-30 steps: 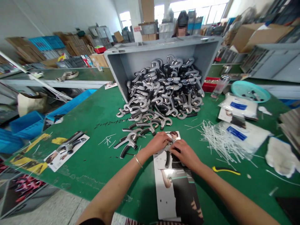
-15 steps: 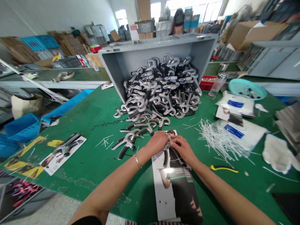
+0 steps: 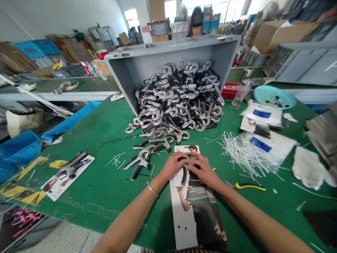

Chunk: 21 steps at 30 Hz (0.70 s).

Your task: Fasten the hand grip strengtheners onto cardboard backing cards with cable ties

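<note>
A grey-and-black hand grip strengthener lies on a printed backing card, its legs pointing toward me. My left hand is closed at its upper left, fingertips pinched near the coil end. From the other side, my right hand closes on the same grip strengthener, thumb and fingers meeting the left fingertips. What lies between the fingertips is mostly hidden. Beneath are more printed cards, overlapping. Several loose hand grip strengtheners lie just left of my hands.
A grey crate on its side spills a heap of hand grip strengtheners. To the right are white cable ties, yellow-handled pliers, a white glove and a turquoise basin. A carded grip strengthener lies left. Someone is behind the crate.
Both hands have shifted slightly, the right hand's fingers now bent closer over the coil end. The grip strengthener stays on the card. The view has moved a little.
</note>
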### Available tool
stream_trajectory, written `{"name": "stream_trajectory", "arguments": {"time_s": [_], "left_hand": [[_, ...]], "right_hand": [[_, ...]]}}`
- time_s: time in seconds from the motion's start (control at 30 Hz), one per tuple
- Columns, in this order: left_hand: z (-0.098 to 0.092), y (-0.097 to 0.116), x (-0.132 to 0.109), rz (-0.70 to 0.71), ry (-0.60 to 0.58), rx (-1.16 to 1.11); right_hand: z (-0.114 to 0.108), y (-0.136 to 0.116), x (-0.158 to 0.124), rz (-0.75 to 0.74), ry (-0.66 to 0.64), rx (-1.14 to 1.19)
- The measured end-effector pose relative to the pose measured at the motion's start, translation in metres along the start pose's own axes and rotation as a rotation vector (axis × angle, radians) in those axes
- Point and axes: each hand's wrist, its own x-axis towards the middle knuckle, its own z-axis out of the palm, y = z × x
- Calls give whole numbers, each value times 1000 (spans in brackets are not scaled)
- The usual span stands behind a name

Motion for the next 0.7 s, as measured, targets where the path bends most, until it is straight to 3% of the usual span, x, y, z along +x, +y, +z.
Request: {"name": "stream_trajectory", "arguments": {"time_s": [0.7], "left_hand": [[2, 0, -4, -32, 46, -76]], "right_hand": [[1, -2, 3, 12, -4, 4]]}}
